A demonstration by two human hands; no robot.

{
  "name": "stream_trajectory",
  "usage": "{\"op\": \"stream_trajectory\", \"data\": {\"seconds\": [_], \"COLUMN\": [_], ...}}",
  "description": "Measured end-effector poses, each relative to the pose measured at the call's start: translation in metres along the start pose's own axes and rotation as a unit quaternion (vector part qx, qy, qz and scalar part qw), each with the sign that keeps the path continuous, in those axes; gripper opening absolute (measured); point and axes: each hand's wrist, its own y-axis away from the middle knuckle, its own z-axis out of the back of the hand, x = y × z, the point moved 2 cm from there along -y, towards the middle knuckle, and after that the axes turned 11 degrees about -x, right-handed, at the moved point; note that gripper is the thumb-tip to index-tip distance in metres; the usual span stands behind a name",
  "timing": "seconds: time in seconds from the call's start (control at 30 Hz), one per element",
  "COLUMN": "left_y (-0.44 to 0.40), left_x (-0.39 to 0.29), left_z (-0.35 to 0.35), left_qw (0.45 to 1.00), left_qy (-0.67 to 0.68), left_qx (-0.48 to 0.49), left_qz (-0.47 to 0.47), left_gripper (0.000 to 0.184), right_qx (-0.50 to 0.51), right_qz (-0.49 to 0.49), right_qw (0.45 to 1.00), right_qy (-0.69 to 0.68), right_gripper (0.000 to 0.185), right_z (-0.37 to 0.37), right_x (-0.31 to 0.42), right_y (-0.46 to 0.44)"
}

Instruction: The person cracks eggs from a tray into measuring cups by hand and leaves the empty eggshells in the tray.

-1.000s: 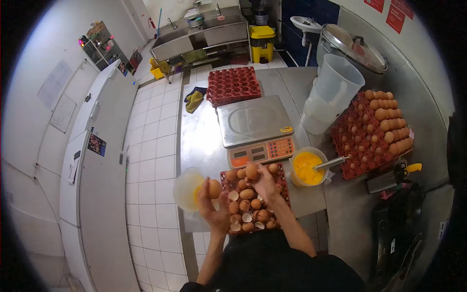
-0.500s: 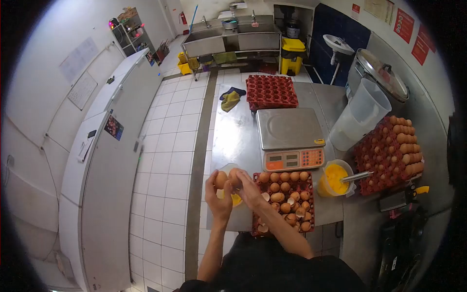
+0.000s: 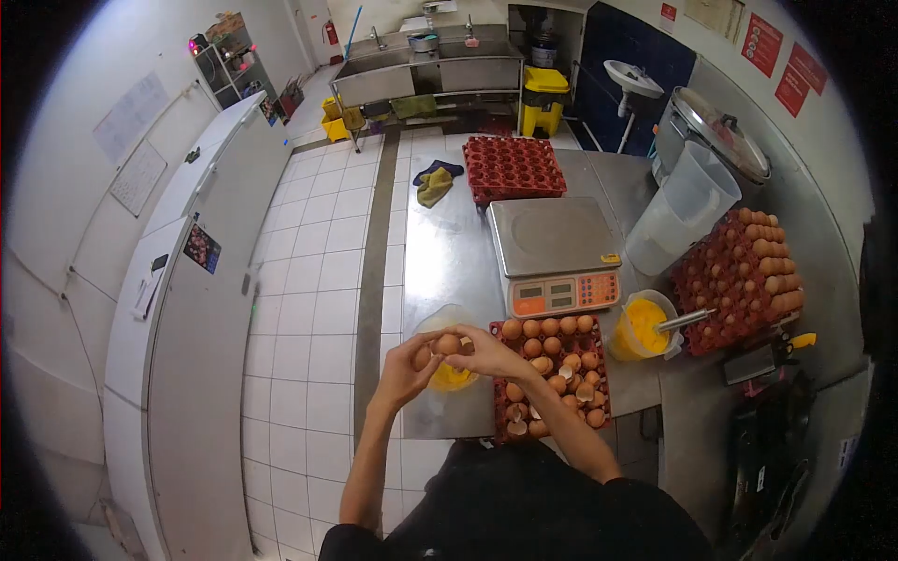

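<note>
Over a translucent container [image 3: 453, 378] with yellow egg in it, my two hands meet around brown eggs. My left hand [image 3: 406, 366] is closed on an egg [image 3: 423, 356] at its fingertips. The fingers of my right hand [image 3: 487, 355] hold another egg [image 3: 448, 344] against it; whether either shell is cracked cannot be made out. Right of the container lies a red tray [image 3: 599, 374] with whole eggs and broken shells. A jug of yellow liquid egg [image 3: 645, 323] with a metal-handled tool [image 3: 686, 320] in it stands beyond the tray.
Behind the tray sits a scale [image 3: 552, 236], with stacked red trays [image 3: 514, 166] and cloths [image 3: 435, 185] farther back. A tall clear jug [image 3: 683, 206] and egg-filled trays [image 3: 734, 276] stand at the right. Sinks [image 3: 426, 75] line the back wall.
The right hand has brought its egg from above the tray over to the left hand's egg above the container. The camera view has shifted too.
</note>
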Motion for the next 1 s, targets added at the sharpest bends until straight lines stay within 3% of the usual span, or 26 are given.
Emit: {"op": "stream_trajectory", "data": {"seconds": [0.13,0.2,0.3,0.4,0.47,0.53,0.57,0.67,0.7,0.8,0.83,0.87,0.9,1.0], "left_y": [-0.003,-0.006,-0.015,-0.017,-0.02,-0.018,-0.015,-0.01,-0.005,0.006,0.012,0.019,0.024,0.036], "left_x": [0.001,0.002,-0.004,-0.022,-0.022,-0.04,-0.049,-0.053,-0.059,-0.059,-0.056,-0.048,-0.039,-0.02], "left_z": [0.007,0.011,0.021,0.028,0.023,0.015,0.009,-0.021,-0.034,-0.086,-0.106,-0.127,-0.147,-0.197], "left_qw": [0.995,0.993,0.984,0.981,0.981,0.958,0.971,0.962,0.977,0.978,0.978,0.986,0.99,0.989], "left_qy": [-0.068,-0.092,-0.11,-0.148,-0.12,-0.166,-0.149,-0.147,-0.13,-0.085,-0.084,-0.078,-0.071,-0.098], "left_qx": [0.005,0.01,0.005,0.007,0.018,-0.01,0.009,0.007,0.029,0.078,0.077,0.094,0.111,0.103], "left_qz": [-0.066,-0.077,-0.141,-0.123,-0.15,-0.235,-0.189,-0.228,-0.168,-0.175,-0.175,-0.109,-0.044,-0.043], "left_gripper": [0.037,0.038,0.04,0.043,0.044,0.045,0.044,0.043,0.038,0.045,0.045,0.046,0.047,0.048], "right_qx": [-0.049,-0.104,-0.088,-0.104,-0.095,-0.101,-0.109,-0.133,-0.137,-0.155,-0.167,-0.177,-0.176,-0.176], "right_qz": [0.037,0.127,0.156,0.181,0.143,0.205,0.189,0.168,0.167,0.143,0.076,0.009,0.011,-0.003], "right_qw": [0.992,0.964,0.957,0.959,0.967,0.953,0.952,0.943,0.943,0.944,0.949,0.95,0.95,0.94], "right_qy": [0.113,0.208,0.228,0.192,0.189,0.199,0.216,0.254,0.255,0.254,0.256,0.256,0.257,0.291], "right_gripper": [0.051,0.05,0.052,0.052,0.053,0.056,0.059,0.062,0.062,0.065,0.062,0.059,0.059,0.064], "right_z": [-0.01,-0.016,-0.015,-0.016,-0.008,0.001,0.007,0.031,0.04,0.071,0.082,0.093,0.103,0.128], "right_x": [0.008,0.008,0.012,0.024,0.045,0.046,0.046,0.035,0.032,0.024,0.02,0.015,0.005,-0.042], "right_y": [-0.001,-0.003,-0.008,-0.004,0.007,0.016,0.023,0.051,0.063,0.112,0.129,0.143,0.155,0.175]}}
